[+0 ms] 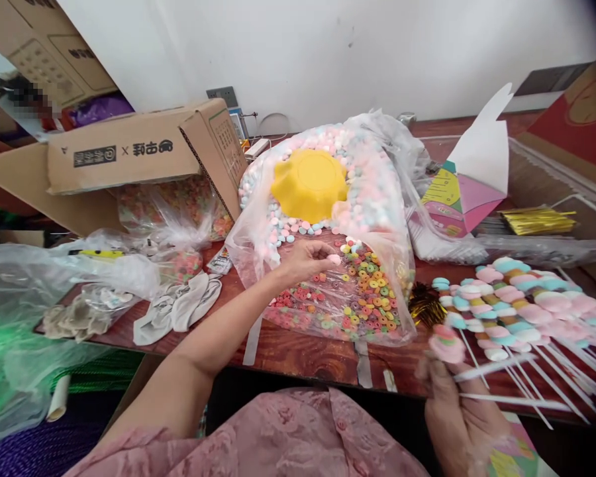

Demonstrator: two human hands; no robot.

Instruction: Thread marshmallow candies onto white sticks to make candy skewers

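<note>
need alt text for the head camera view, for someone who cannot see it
A person's left hand holds a pink marshmallow over colourful rings in clear plastic; the right hand holds a pink sweet. Marshmallow skewers lie to the right.

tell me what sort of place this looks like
Probably a small sweet-making workshop, judging by the piled marshmallow skewers on the table, the many pastel marshmallows at the middle, and the cardboard box of bagged coloured rings.
</note>
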